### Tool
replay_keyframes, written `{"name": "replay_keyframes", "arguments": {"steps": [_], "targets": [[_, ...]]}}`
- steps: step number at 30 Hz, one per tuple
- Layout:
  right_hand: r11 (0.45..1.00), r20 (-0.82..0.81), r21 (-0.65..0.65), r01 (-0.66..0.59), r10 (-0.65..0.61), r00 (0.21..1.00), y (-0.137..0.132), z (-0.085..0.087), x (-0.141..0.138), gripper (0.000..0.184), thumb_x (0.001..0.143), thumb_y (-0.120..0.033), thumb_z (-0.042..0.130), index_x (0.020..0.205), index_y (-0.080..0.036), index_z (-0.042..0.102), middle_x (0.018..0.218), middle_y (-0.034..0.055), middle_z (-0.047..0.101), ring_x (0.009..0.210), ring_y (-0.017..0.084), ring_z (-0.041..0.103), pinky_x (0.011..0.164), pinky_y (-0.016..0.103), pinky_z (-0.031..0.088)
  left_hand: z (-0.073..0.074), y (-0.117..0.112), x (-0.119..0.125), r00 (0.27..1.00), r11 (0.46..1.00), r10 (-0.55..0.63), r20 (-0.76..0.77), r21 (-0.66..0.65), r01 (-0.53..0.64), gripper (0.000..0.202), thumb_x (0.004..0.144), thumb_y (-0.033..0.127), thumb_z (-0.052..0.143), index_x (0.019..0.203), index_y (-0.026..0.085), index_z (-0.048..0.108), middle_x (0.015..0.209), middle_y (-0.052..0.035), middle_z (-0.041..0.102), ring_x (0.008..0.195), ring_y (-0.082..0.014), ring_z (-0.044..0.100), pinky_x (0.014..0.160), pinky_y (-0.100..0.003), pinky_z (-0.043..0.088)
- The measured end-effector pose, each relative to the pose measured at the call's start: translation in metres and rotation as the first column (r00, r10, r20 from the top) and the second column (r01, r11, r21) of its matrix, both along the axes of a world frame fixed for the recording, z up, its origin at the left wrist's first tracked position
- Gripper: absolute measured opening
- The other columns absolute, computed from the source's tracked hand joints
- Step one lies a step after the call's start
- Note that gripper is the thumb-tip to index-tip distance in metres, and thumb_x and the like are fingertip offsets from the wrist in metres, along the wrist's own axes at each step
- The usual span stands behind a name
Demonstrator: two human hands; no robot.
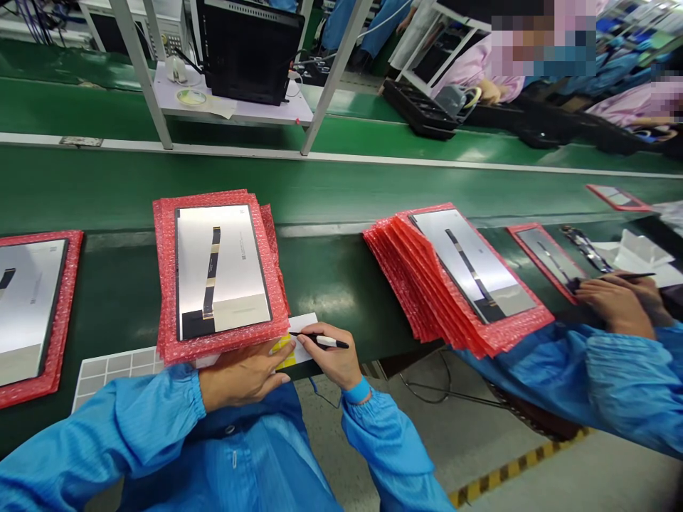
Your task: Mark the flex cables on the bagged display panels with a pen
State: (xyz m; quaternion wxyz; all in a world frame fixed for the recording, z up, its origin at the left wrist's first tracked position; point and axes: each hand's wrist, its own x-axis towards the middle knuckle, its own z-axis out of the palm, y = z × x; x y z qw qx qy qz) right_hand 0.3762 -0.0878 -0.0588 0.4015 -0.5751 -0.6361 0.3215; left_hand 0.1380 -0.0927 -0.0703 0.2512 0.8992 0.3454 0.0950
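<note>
My right hand (331,363) is closed on a black and white pen (320,340), its tip at the near edge of a silver display panel (221,270). That panel lies on a stack of red bubble-wrap sheets (165,284) on the green bench. My left hand (242,377) lies flat, fingers together, on a white and yellow sheet (304,327) under the stack's near edge. Both my sleeves are blue.
Another panel on red wrap (32,306) lies at the left. A fanned stack of red sheets with a panel (464,277) sits to the right. A co-worker's hands (619,299) in blue sleeves work on a further panel (547,256). A green conveyor (373,185) and a black monitor (248,50) lie beyond.
</note>
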Motion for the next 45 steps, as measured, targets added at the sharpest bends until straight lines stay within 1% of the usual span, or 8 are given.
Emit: {"name": "replay_keyframes", "arguments": {"steps": [14,21,24,28,32,35,40,45], "targets": [[0.992,-0.102,-0.117,0.051,-0.064,0.993,0.002,0.006,0.004,0.01,0.079,-0.031,0.081,0.077,-0.022,0.081,0.074,0.0053,0.08,0.064,0.022,0.073,0.059,0.031,0.056,0.0,0.001,0.0,0.999,0.999,-0.024,-0.029,-0.022,0.024,0.062,0.105,0.052,0.048,0.161,0.027,0.038,0.155,-0.0149,0.052,0.139,-0.0348,0.055,0.119,-0.051,0.042],[0.978,-0.141,-0.15,0.144,-0.166,0.976,-0.003,0.023,0.019,0.015,0.076,-0.035,0.085,0.076,-0.021,0.081,0.067,0.0044,0.077,0.053,0.018,0.066,0.05,0.028,0.052,-0.005,0.003,0.0,1.0,0.998,-0.031,0.008,0.056,0.03,0.06,0.106,0.048,0.048,0.161,0.026,0.036,0.155,-0.0125,0.053,0.144,-0.0311,0.05,0.125,-0.046,0.034],[0.976,-0.204,-0.132,0.176,-0.2,0.958,-0.005,0.034,0.024,0.018,0.076,-0.038,0.087,0.077,-0.021,0.08,0.065,0.0042,0.076,0.049,0.018,0.064,0.047,0.029,0.052,0.007,0.001,0.004,0.995,0.971,-0.094,0.023,0.223,0.086,0.054,0.108,0.039,0.045,0.155,0.013,0.043,0.152,-0.0187,0.055,0.136,-0.0297,0.058,0.116,-0.041,0.045],[0.981,-0.237,-0.061,0.182,-0.191,0.953,-0.001,0.052,0.016,0.018,0.078,-0.037,0.089,0.079,-0.022,0.079,0.067,0.0054,0.077,0.05,0.019,0.066,0.048,0.029,0.053,0.047,-0.012,0.003,0.971,0.834,-0.237,0.044,0.522,0.18,0.038,0.104,0.027,0.05,0.132,0.004,0.061,0.13,-0.0231,0.069,0.111,-0.0304,0.07,0.093,-0.043,0.058],[0.987,-0.229,-0.015,0.159,-0.158,0.96,0.009,0.073,-0.01,0.018,0.078,-0.038,0.089,0.077,-0.022,0.08,0.066,0.0049,0.076,0.051,0.019,0.066,0.048,0.029,0.052,0.091,-0.014,-0.023,0.922,0.757,-0.337,0.192,0.637,0.145,0.024,0.1,0.022,0.056,0.114,0.006,0.068,0.097,-0.0165,0.075,0.076,-0.0214,0.07,0.066,-0.036,0.059],[0.993,-0.199,0.013,0.117,-0.112,0.974,0.02,0.089,-0.036,0.015,0.077,-0.035,0.088,0.075,-0.023,0.08,0.064,0.0038,0.074,0.054,0.019,0.066,0.05,0.029,0.051,0.104,0.01,-0.066,0.921,0.759,-0.248,0.301,0.652,-0.009,0.016,0.098,0.022,0.061,0.107,0.011,0.067,0.09,-0.013,0.074,0.08,-0.0224,0.072,0.071,-0.037,0.06],[1.0,-0.198,0.008,0.008,-0.006,0.98,0.041,0.106,-0.079,0.011,0.077,-0.03,0.085,0.073,-0.022,0.079,0.066,0.0027,0.075,0.058,0.019,0.067,0.054,0.028,0.052,0.085,0.058,-0.131,0.918,0.781,-0.21,0.337,0.623,-0.05,0.022,0.095,0.02,0.062,0.115,0.013,0.066,0.102,-0.0147,0.077,0.095,-0.0273,0.074,0.081,-0.044,0.064],[0.995,-0.205,-0.054,-0.089,0.076,0.976,0.052,0.111,-0.116,0.012,0.079,-0.031,0.081,0.072,-0.021,0.077,0.064,0.0023,0.074,0.057,0.018,0.065,0.053,0.027,0.053,0.062,0.063,-0.144,0.851,0.794,-0.275,0.448,0.605,-0.062,0.036,0.094,0.023,0.058,0.126,0.008,0.065,0.103,-0.0198,0.077,0.108,-0.034,0.074,0.086,-0.05,0.065]]}}
